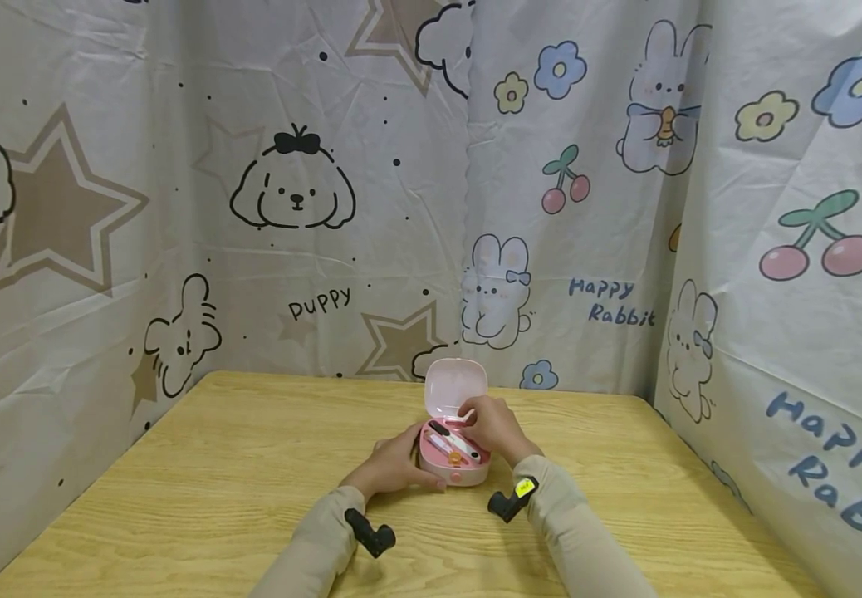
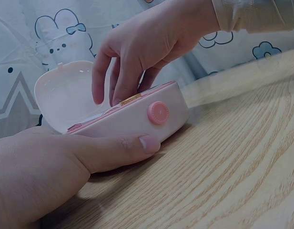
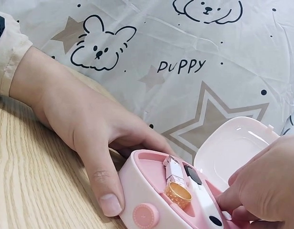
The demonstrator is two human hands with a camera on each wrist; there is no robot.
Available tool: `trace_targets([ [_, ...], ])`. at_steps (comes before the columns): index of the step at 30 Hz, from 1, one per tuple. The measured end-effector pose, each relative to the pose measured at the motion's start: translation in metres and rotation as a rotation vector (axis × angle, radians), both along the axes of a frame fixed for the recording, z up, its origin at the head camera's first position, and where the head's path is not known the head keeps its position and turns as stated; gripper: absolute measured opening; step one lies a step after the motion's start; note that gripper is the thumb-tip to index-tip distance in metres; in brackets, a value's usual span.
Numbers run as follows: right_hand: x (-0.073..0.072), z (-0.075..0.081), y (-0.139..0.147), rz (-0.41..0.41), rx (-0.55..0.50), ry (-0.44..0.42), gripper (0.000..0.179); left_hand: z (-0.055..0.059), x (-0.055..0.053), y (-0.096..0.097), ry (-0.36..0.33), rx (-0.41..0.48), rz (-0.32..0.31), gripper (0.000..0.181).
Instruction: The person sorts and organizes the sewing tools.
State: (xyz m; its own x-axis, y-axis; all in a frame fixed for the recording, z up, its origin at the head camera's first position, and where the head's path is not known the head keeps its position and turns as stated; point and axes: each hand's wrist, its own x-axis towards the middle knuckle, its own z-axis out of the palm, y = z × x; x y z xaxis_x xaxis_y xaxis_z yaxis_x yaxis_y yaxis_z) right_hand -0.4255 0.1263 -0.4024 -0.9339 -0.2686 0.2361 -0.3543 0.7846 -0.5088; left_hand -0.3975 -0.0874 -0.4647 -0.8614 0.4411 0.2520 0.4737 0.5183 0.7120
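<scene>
A small pink sewing box [image 1: 478, 477] stands on the table, its pale lid [image 1: 455, 386] raised at the back. My left hand [image 1: 392, 462] grips its left side, the thumb along the front wall near the round pink button [image 2: 158, 113]. From the right, my right hand [image 1: 497, 427] reaches down into the back of the box; its fingertips are partly hidden, and I cannot tell whether they pinch anything. Inside lie a gold dimpled thimble [image 3: 179, 193], a clear-and-pink slim case [image 3: 174, 168] and a white tool with black ends [image 3: 203, 199].
The wood-grain table [image 1: 252, 482] extends around the box on all sides. Behind and beside it hangs a printed curtain [image 1: 401, 208] with puppies, rabbits and stars. Each sleeved wrist carries a small black camera [image 1: 371, 533].
</scene>
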Motion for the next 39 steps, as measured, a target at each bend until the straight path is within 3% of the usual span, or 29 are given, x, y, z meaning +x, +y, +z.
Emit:
trace_targets([
  [11, 0.001, -0.001, -0.002, -0.008, 0.007, -0.004, 0.018, -0.009, -0.010, 0.000, -0.005, -0.005, 0.006, 0.116],
  [19, -0.002, -0.003, -0.001, 0.004, 0.001, 0.019, 0.017, 0.001, -0.002, -0.001, -0.017, -0.007, 0.024, 0.113],
  [26, -0.002, -0.008, 0.002, -0.007, -0.035, 0.100, 0.010, -0.001, -0.003, 0.000, -0.008, -0.014, 0.016, 0.113],
  [29, 0.000, -0.011, 0.004, -0.055, -0.129, 0.182, 0.008, -0.002, -0.003, 0.000, -0.011, -0.002, 0.014, 0.114],
  [33, 0.002, -0.015, 0.007, -0.145, -0.333, 0.255, 0.015, -0.003, -0.004, 0.001, -0.018, 0.035, 0.014, 0.115],
  [36, 0.002, -0.018, 0.008, -0.216, -0.482, 0.241, 0.023, -0.002, -0.004, 0.000, -0.034, 0.071, 0.018, 0.118],
  [39, 0.001, -0.021, 0.008, -0.271, -0.612, 0.187, 0.032, 0.002, -0.003, -0.003, -0.095, 0.136, 0.034, 0.123],
])
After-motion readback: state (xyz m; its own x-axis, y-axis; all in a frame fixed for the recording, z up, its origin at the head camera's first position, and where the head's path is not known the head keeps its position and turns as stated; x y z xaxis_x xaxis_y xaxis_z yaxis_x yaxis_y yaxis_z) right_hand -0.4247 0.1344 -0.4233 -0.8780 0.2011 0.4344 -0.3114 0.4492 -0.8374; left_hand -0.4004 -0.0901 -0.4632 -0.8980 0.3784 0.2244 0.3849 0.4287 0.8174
